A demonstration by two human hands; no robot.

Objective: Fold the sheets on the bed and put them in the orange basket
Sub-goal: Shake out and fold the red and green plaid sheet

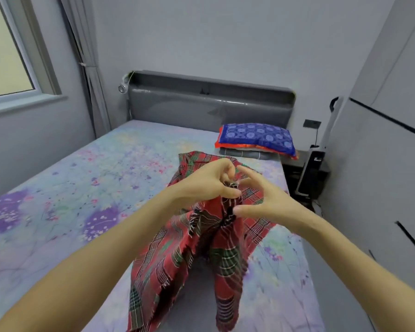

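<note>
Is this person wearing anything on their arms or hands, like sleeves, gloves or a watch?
No. The left forearm and right forearm are bare to the picture's edge, no sleeves in view. The left hand and right hand wear no gloves; no watch, bracelet or ring shows.

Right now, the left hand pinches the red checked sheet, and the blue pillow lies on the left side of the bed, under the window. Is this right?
Not quite. The left hand does pinch the red checked sheet, but the blue pillow lies on the right side of the bed, far from the window, as the head view shows.
</note>
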